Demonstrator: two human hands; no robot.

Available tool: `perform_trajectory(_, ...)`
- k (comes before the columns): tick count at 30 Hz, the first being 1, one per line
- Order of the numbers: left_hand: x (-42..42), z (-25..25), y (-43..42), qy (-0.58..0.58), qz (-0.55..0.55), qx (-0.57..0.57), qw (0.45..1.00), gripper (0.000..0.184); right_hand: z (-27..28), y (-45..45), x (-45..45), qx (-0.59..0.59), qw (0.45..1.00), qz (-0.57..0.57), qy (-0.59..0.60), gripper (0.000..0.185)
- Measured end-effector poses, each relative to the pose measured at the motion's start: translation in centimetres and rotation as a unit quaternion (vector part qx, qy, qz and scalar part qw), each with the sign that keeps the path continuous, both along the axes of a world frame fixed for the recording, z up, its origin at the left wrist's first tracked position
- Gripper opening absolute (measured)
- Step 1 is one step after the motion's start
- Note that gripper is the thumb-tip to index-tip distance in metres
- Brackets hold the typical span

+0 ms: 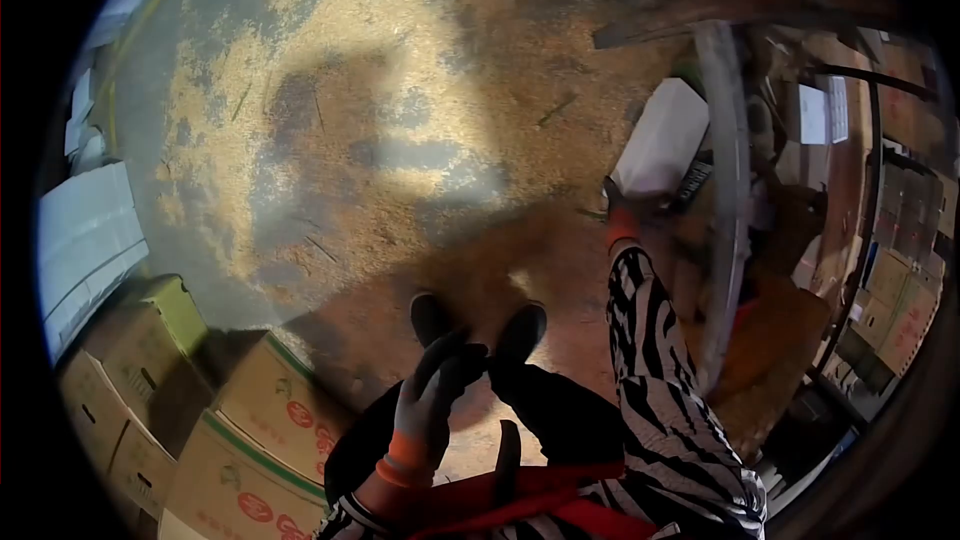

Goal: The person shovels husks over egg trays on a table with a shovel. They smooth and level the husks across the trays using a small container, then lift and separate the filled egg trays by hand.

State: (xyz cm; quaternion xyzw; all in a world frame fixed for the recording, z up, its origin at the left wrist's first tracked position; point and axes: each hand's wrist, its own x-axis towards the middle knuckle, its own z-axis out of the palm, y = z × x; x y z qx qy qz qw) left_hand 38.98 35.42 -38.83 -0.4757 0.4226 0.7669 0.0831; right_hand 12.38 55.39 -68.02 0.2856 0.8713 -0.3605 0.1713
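My right hand, in a glove with an orange cuff, reaches forward to the near end of a long white box-like object. Its dark fingertips lie at the object's lower left corner and seem to grip it; the rest of the fingers are hidden. A dark piece with pale lettering lies beside the white object. In front of my lap hangs my left hand, in a grey glove with dark fingers and an orange cuff. Its fingers are loosely bent and apart, with nothing visible in them.
Printed cardboard boxes are stacked at lower left, with pale cartons beyond. Sawdust-like litter covers the floor. A metal post rises right of the white object. Shelves with cartons line the far right.
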Motion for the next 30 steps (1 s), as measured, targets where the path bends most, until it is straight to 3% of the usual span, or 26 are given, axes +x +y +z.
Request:
perform_trajectory(1,0.1,-0.2,0.1,-0.008,0.023,0.011,1.000,0.039,-0.4,-0.3,-0.2,-0.046,0.999,-0.010,0.011,0.116)
perform_trajectory(3,0.3,-0.7,0.2,-0.022,0.070,0.032,0.997,0.040,1.4,0.5,0.3,0.156,0.982,0.064,0.081,0.122)
perform_trajectory(4,0.1,-0.8,0.2,-0.028,0.127,0.105,0.986,0.040,0.3,1.6,0.6,0.169,0.976,0.095,0.096,0.119)
perform_trajectory(5,-0.1,-1.3,0.4,-0.030,0.187,0.177,0.966,0.040,1.6,1.1,0.8,0.152,0.979,0.135,0.000,0.107)
perform_trajectory(6,1.3,-3.7,1.4,-0.004,0.204,0.188,0.961,0.044,4.4,0.6,2.8,-0.148,0.985,0.082,-0.019,0.083)
perform_trajectory(7,1.9,-5.4,2.0,-0.004,0.153,0.082,0.985,0.046,7.3,0.1,4.8,-0.405,0.910,-0.026,-0.090,0.059)
perform_trajectory(8,1.2,-5.7,1.6,-0.009,0.102,-0.026,0.994,0.049,10.7,-0.4,7.1,-0.586,0.789,-0.124,-0.140,0.041)
perform_trajectory(9,1.0,-5.6,1.1,-0.027,0.103,-0.056,0.993,0.052,14.0,-1.0,8.4,-0.627,0.753,-0.010,-0.199,0.033)
perform_trajectory(10,-0.2,-4.4,0.1,-0.046,0.103,-0.085,0.990,0.055,16.3,-1.3,11.0,-0.642,0.726,-0.091,-0.230,0.034)
perform_trajectory(11,-1.7,-2.4,-1.7,-0.075,0.154,-0.035,0.985,0.060,19.6,-2.4,12.9,-0.610,0.743,-0.071,-0.266,0.035)
perform_trajectory(13,-0.3,-4.4,-4.5,-0.103,0.225,-0.023,0.969,0.063,23.2,-4.0,14.3,-0.472,0.803,-0.046,-0.360,0.041)
perform_trajectory(15,0.9,-4.6,-7.0,-0.114,0.274,-0.048,0.954,0.066,21.9,-5.9,15.2,-0.390,0.882,0.100,-0.247,0.045)
perform_trajectory(16,1.8,-4.3,-7.8,-0.121,0.285,-0.076,0.948,0.067,19.5,-7.2,14.9,-0.289,0.891,0.345,-0.055,0.055)
perform_trajectory(17,2.9,-4.2,-8.2,-0.130,0.293,-0.104,0.941,0.068,19.5,-10.1,13.5,-0.162,0.857,0.490,0.000,0.062)
perform_trajectory(18,3.0,-1.6,-8.2,-0.110,0.295,-0.126,0.941,0.065,22.0,-14.4,12.1,-0.209,0.860,0.465,-0.018,0.067)
perform_trajectory(20,4.2,0.6,-7.1,-0.059,0.324,-0.114,0.937,0.054,17.2,-20.0,11.8,-0.152,0.787,0.580,0.146,0.069)
perform_trajectory(23,8.1,2.0,-4.0,-0.071,0.330,-0.135,0.931,0.039,15.0,-26.7,12.6,-0.114,0.799,0.584,0.082,0.070)
perform_trajectory(24,8.9,3.5,-3.5,-0.102,0.350,-0.098,0.926,0.039,15.6,-27.2,13.5,-0.125,0.810,0.567,0.079,0.070)
perform_trajectory(27,12.2,6.2,-3.6,-0.074,0.320,-0.167,0.930,0.038,18.0,-27.7,14.2,-0.173,0.800,0.571,0.063,0.070)
perform_trajectory(28,12.3,7.8,-4.4,-0.084,0.299,-0.200,0.929,0.036,19.9,-27.5,14.8,-0.128,0.799,0.587,0.037,0.069)
perform_trajectory(30,11.0,12.5,-7.2,-0.023,0.342,-0.137,0.930,0.037,24.9,-27.3,15.0,-0.067,0.775,0.628,-0.014,0.066)
